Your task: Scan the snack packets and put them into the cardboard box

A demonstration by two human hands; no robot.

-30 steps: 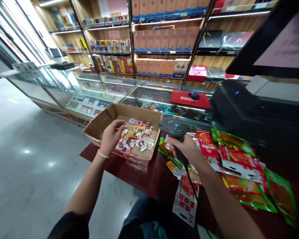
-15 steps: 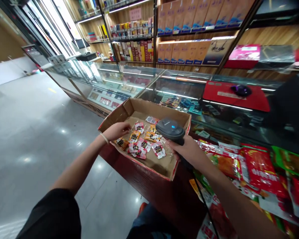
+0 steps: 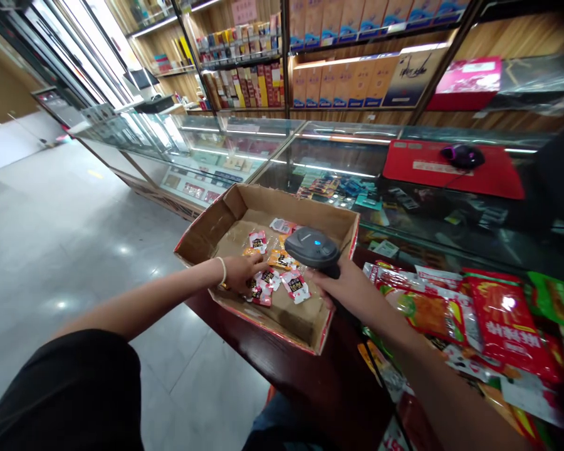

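The barcode scanner (image 3: 313,246) is located above the right part of an open cardboard box (image 3: 301,212), at the left end of the worktop (image 3: 319,388). Its body is dark grey and rounded, with a lit blue indicator on top; a black cable (image 3: 380,376) runs from the handle toward the worktop's near edge. The right hand (image 3: 345,285) is wrapped around the handle. The left hand (image 3: 239,272) reaches over the box's near wall with fingers bent down onto small snack packets (image 3: 295,286); whether they pinch one cannot be told.

The box has low brown walls and red outer edging. The packets lie loosely on its bottom; some are white and pink, others orange, with black label panels. The scanner head and left hand conceal part of them.

To the right, larger snack bags (image 3: 507,319) in red, green and clear film lie overlapping on the worktop. The right forearm crosses in front of them and obstructs the view.

Beyond the worktop's far edge stands a glass display case (image 3: 254,128). A red mouse pad (image 3: 404,169) with a black mouse (image 3: 465,156) rests on its top. Shelves behind carry rows of orange boxes (image 3: 343,84).
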